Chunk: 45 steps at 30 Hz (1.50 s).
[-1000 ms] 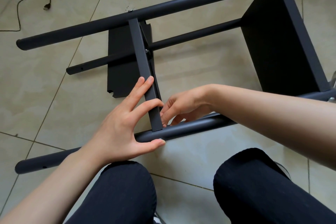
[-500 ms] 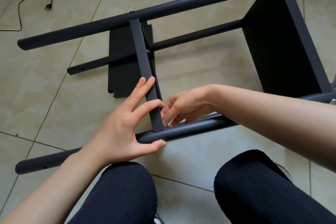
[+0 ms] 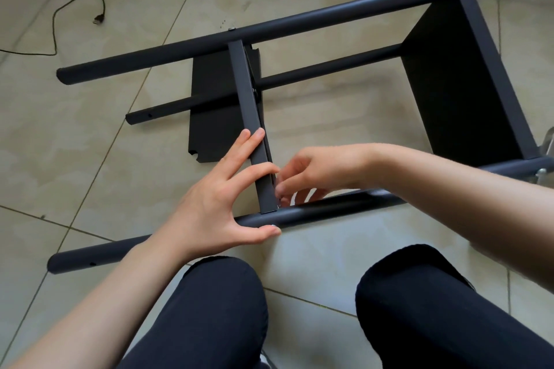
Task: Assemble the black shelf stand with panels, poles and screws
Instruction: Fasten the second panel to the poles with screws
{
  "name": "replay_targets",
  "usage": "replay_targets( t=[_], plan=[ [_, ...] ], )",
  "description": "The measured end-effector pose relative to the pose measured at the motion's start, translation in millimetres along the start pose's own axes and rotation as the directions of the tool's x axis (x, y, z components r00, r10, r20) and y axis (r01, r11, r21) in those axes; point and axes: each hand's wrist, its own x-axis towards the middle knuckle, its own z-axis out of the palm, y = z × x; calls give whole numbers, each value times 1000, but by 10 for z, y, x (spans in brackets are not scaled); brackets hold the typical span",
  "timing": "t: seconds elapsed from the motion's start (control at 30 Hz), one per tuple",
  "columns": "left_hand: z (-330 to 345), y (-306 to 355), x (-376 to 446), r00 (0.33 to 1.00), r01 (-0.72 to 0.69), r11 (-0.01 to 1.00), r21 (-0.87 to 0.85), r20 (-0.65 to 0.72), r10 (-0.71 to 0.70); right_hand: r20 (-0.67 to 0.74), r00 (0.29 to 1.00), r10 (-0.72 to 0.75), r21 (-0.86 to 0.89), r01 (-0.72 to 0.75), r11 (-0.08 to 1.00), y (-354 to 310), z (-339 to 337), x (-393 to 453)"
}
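The stand lies on its side on the floor. Her left hand (image 3: 209, 204) braces the middle panel (image 3: 250, 129) against the near pole (image 3: 329, 210), fingers straight; her right hand (image 3: 311, 171) pinches something tiny at the joint, probably a screw. Next it likely needs threading squarely.

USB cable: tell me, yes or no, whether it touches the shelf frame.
No. The USB cable lies on the tile, apart from the far pole.

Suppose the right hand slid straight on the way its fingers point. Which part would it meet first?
Probably the middle panel's edge: the right hand points left, fingertips just short of it or touching; depth unclear.
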Motion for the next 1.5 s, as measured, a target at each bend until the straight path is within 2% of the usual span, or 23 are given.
replay_targets(
  t=[0.1,0.17,0.27,0.43,0.63,0.7,0.8,0.87,0.9,0.97,1.03,1.07,1.13,1.2,1.27,1.4,1.5],
  plan=[
    [-1,-1,-5,1000,10,1000,-1,10,-10,-185,982,-49,-268,-3,963,-13,83,-230],
    [-9,2,3,999,11,1000,10,32,-12,-261,961,-92,-404,-22,915,-15,187,-353],
    [-58,53,4,995,40,998,49,91,-44,-345,933,-105,-479,-79,874,7,334,-487],
    [-152,273,-57,969,174,977,124,155,-192,-414,895,-166,-603,-133,786,59,523,-572],
    [-229,446,-329,949,315,947,55,-11,-315,-482,848,-222,-640,-168,750,-12,622,-643],
    [-267,492,-434,923,379,924,42,-83,-375,-491,843,-221,-650,-185,737,-24,656,-657],
    [-316,594,-569,839,477,869,-128,-229,-494,-512,828,-228,-664,-213,717,-27,702,-662],
    [-325,663,-628,719,547,767,-334,-281,-635,-529,815,-237,-665,-224,712,-24,713,-660],
    [-317,687,-653,642,570,660,-490,-237,-730,-535,810,-237,-663,-229,712,-21,715,-658],
    [-284,728,-676,489,552,300,-778,10,-872,-546,803,-239,-657,-234,717,-16,721,-652],
    [-242,714,-692,369,480,-53,-876,256,-894,-551,799,-240,-651,-232,723,-11,726,-644],
    [-217,693,-694,334,422,-172,-890,329,-883,-551,799,-240,-649,-230,725,-6,728,-638],
    [-177,671,-666,315,317,-318,-893,416,-853,-551,799,-240,-646,-227,729,10,724,-626],
    [-148,666,-619,320,229,-402,-887,459,-829,-555,795,-245,-644,-224,732,26,715,-621],
    [-136,644,-570,333,124,-441,-889,456,-825,-560,789,-254,-641,-218,736,44,708,-619],
    [-132,550,-476,366,-50,-429,-902,383,-848,-567,777,-274,-632,-197,750,57,685,-614],
    [-161,585,-446,391,-52,-408,-911,358,-848,-570,769,-289,-620,-172,766,37,641,-625]
  ],
)
